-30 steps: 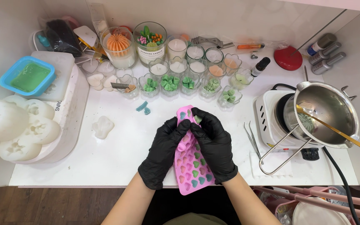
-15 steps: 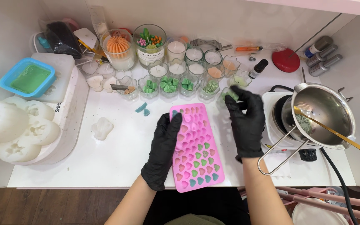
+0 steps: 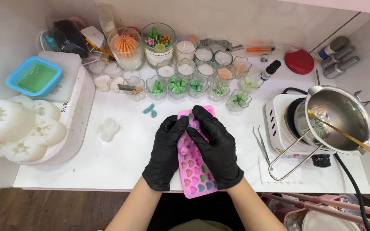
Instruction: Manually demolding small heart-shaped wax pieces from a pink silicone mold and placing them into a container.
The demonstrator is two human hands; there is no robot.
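A pink silicone mould (image 3: 195,177) with small heart-shaped cells lies on the white table in front of me; some near cells hold green or teal wax. My left hand (image 3: 165,152) in a black glove grips the mould's left side. My right hand (image 3: 215,147), also black-gloved, holds the right side and far end, fingers curled over the top. Both hands press and bend the far part of the mould. Two small teal wax pieces (image 3: 150,110) lie just beyond it.
Small glass cups of green wax shapes (image 3: 176,85) and white candles stand in rows at the back. A steel pouring pot (image 3: 337,119) with a gold stirrer sits on a white hotplate at right, tweezers (image 3: 260,143) beside it. White moulds (image 3: 13,128) and a blue tray (image 3: 35,77) sit left.
My right hand came back from the glass cups at the back right to the mould. Both hands now close over its far end again.
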